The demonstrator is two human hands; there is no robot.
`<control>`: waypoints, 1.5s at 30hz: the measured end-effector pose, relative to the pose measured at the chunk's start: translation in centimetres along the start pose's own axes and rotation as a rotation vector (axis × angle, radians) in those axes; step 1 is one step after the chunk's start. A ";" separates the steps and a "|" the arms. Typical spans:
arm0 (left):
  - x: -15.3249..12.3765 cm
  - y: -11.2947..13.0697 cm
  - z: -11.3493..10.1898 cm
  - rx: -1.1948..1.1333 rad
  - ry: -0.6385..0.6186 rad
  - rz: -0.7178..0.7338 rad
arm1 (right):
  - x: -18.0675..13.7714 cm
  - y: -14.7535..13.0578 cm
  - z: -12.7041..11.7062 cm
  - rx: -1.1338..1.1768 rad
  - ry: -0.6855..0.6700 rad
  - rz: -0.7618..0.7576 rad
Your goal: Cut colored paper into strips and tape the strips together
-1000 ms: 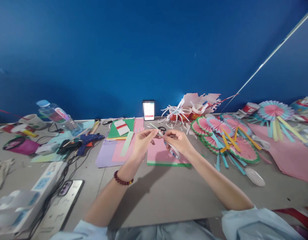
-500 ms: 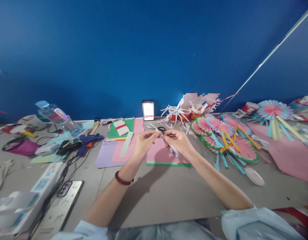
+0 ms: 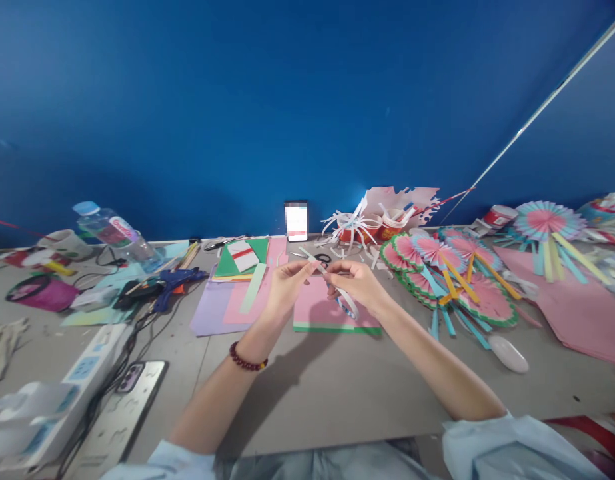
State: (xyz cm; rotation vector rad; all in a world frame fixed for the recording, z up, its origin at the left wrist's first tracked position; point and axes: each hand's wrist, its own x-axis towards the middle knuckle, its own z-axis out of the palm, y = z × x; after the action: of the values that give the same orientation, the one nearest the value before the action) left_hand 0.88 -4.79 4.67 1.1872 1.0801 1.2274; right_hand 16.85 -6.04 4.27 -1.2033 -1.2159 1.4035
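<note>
My left hand (image 3: 283,288) and my right hand (image 3: 354,284) meet above a pink sheet with a green edge (image 3: 321,313) in the middle of the table. Both pinch a thin pale paper strip (image 3: 313,259) held between their fingertips. A white roll of tape (image 3: 348,304) hangs on the fingers of my right hand. A beaded bracelet sits on my left wrist. Small scissors (image 3: 323,257) lie just behind the hands.
Pink and green paper fans with coloured strips (image 3: 452,273) lie to the right. Red cups with cut paper (image 3: 367,227) and a propped phone (image 3: 296,221) stand at the back. A glue gun (image 3: 160,283), a water bottle (image 3: 114,233), a power strip (image 3: 62,393) and a second phone (image 3: 127,393) occupy the left.
The hands stay almost where they were, with the fingertips shifting slightly along the strip. Nothing else has moved.
</note>
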 end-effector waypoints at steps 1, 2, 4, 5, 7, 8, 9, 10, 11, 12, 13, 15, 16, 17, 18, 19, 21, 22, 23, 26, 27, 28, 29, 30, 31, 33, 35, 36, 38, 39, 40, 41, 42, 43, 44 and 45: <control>0.0 0.0 0.0 -0.004 -0.001 -0.001 | 0.0 0.0 0.0 0.010 -0.003 0.011; 0.0 0.0 0.0 -0.006 -0.003 -0.004 | 0.0 -0.1 0.0 0.017 -0.004 0.020; 0.0 -0.1 0.0 -0.007 -0.010 -0.011 | 0.0 -0.2 0.0 0.025 -0.003 0.030; 0.0 -0.1 0.0 -0.006 -0.013 -0.014 | 0.0 -0.3 0.0 0.026 -0.003 0.032; 0.0 -0.2 0.0 -0.009 -0.019 -0.016 | -0.1 -0.4 0.0 0.027 -0.004 0.038; -0.1 -0.2 0.0 -0.014 -0.021 -0.016 | -0.1 -0.5 0.0 0.026 -0.006 0.041; -0.1 -0.3 0.0 -0.018 -0.021 -0.015 | -0.1 -0.5 0.0 0.024 -0.006 0.044; -0.1 -0.3 0.1 -0.022 -0.021 -0.014 | -0.1 -0.5 0.0 0.019 -0.005 0.046; -0.1 -0.3 0.1 -0.023 -0.021 -0.015 | -0.1 -0.4 -0.1 0.013 -0.003 0.047; -0.1 -0.3 0.1 -0.023 -0.019 -0.017 | -0.2 -0.4 -0.1 0.006 -0.002 0.048; -0.1 -0.4 0.2 -0.022 -0.016 -0.019 | -0.1 -0.3 -0.1 -0.002 -0.002 0.049; -0.1 -0.4 0.2 -0.021 -0.014 -0.023 | -0.1 -0.2 -0.2 -0.017 -0.007 0.050; -0.1 -0.4 0.2 -0.023 -0.013 -0.024 | -0.1 -0.2 -0.3 -0.023 -0.008 0.052; -0.1 -0.3 0.2 -0.026 -0.013 -0.025 | 0.0 -0.2 -0.3 -0.028 -0.006 0.054; -0.1 -0.3 0.2 -0.031 -0.011 -0.024 | 0.0 -0.2 -0.3 -0.030 0.002 0.055; -0.1 -0.3 0.1 -0.036 -0.008 -0.021 | 0.1 -0.2 -0.3 -0.031 0.014 0.056; -0.1 -0.2 0.0 -0.048 -0.004 -0.008 | 0.2 -0.2 -0.3 -0.021 0.030 0.053; 0.0 -0.1 0.0 -0.052 -0.005 -0.003 | 0.2 -0.2 -0.3 -0.012 0.029 0.047; 0.0 -0.1 -0.1 -0.054 -0.008 0.000 | 0.2 -0.2 -0.3 -0.003 0.022 0.041; 0.0 -0.3 -0.1 -0.064 -0.022 -0.002 | 0.3 -0.1 -0.4 0.015 -0.004 0.027; 0.1 -0.3 -0.1 -0.071 -0.027 -0.005 | 0.3 -0.1 -0.5 0.015 -0.008 0.028; 0.1 -0.4 -0.1 -0.081 -0.032 -0.009 | 0.3 -0.1 -0.5 0.015 -0.013 0.032; 0.1 -0.5 -0.1 -0.096 -0.039 -0.014 | 0.3 -0.2 -0.5 0.014 -0.018 0.036; 0.1 -0.5 -0.1 -0.113 -0.046 -0.021 | 0.2 -0.2 -0.6 0.014 -0.024 0.042; 0.1 -0.5 -0.1 -0.133 -0.055 -0.029 | 0.2 -0.3 -0.6 0.015 -0.030 0.050; 0.1 -0.4 -0.1 -0.173 -0.079 -0.046 | 0.2 -0.3 -0.6 0.020 -0.039 0.065; 0.1 -0.2 0.0 -0.212 -0.101 -0.067 | 0.2 -0.4 -0.6 0.029 -0.041 0.073; 0.1 -0.2 0.0 -0.231 -0.107 -0.079 | 0.2 -0.4 -0.6 0.034 -0.041 0.070; 0.0 -0.1 0.1 -0.256 -0.105 -0.096 | 0.2 -0.3 -0.6 0.038 -0.043 0.052; 0.0 -0.1 0.1 -0.251 -0.097 -0.096 | 0.2 -0.3 -0.6 0.032 -0.042 0.042; 0.0 -0.1 0.1 -0.231 -0.085 -0.089 | 0.2 -0.3 -0.7 0.018 -0.041 0.033; 0.1 -0.1 0.1 -0.194 -0.075 -0.075 | 0.2 -0.3 -0.7 -0.002 -0.038 0.026; 0.1 -0.1 0.2 -0.147 -0.072 -0.057 | 0.2 -0.3 -0.7 -0.025 -0.034 0.019; 0.0 -0.1 0.2 -0.096 -0.075 -0.035 | 0.1 -0.3 -0.7 -0.047 -0.030 0.012; 0.0 0.0 0.2 -0.049 -0.083 -0.012 | 0.1 -0.3 -0.7 -0.068 -0.027 0.004; 0.0 0.0 0.2 -0.013 -0.092 0.008 | 0.1 -0.3 -0.7 -0.081 -0.025 -0.003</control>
State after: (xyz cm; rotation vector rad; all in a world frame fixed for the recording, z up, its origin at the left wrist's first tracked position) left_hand 1.10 -4.77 4.70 1.2275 0.9992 1.1731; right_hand 17.58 -5.83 4.56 -1.2417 -1.3023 1.3828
